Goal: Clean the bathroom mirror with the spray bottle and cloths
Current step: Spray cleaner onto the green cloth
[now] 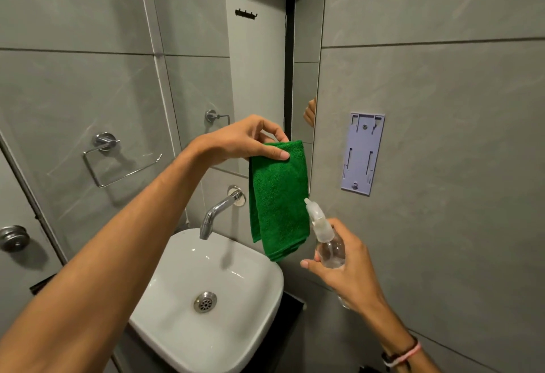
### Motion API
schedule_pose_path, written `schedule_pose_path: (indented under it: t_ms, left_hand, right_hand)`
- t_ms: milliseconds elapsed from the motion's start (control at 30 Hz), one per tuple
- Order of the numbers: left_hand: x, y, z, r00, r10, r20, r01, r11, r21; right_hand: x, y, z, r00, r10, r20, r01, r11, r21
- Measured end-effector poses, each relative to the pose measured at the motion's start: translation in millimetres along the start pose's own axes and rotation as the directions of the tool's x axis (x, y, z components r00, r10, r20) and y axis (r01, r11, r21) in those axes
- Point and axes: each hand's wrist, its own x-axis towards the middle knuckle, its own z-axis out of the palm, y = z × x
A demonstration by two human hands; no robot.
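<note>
A folded green cloth [278, 198] hangs from my left hand [250, 141], which pinches its top edge in front of the mirror's lower right part. The mirror [256, 72] is a tall panel on the grey tiled wall, reflecting a white door and hooks. My right hand [345, 266] grips a small clear spray bottle [326, 240], its white nozzle pointing up and left, almost touching the cloth's right edge. Both are held above the right side of the sink.
A white basin [177, 328] with a metal drain stands below, with a chrome tap [219, 210] on the wall above it. A chrome towel ring [106, 151] is on the left wall. A lilac plastic bracket [362, 153] is fixed to the right wall.
</note>
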Motion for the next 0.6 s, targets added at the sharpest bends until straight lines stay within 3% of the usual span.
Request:
schedule_pose_path:
  t_ms: [133, 433, 600]
  left_hand:
    - [4.4, 2.0, 5.9, 1.000, 0.006, 0.005, -0.006, 1.000, -0.015]
    - [16.8, 4.0, 25.6, 1.000, -0.001, 0.017, 0.001, 1.000, -0.019]
    - [22.2, 0.6, 44.1, 1.000, 0.013, 0.004, -0.013, 1.000, -0.009]
  right_hand:
    - [-6.2, 6.0, -7.8, 0.999, -0.005, 0.040, 0.002, 0.997, 0.077]
    - [-39.5, 47.6, -12.4, 0.992, 0.109, 0.056, -0.104, 0.990, -0.092]
    - [-73.6, 104.6, -10.8, 0.962, 0.268, -0.050, -0.265, 0.962, 0.060]
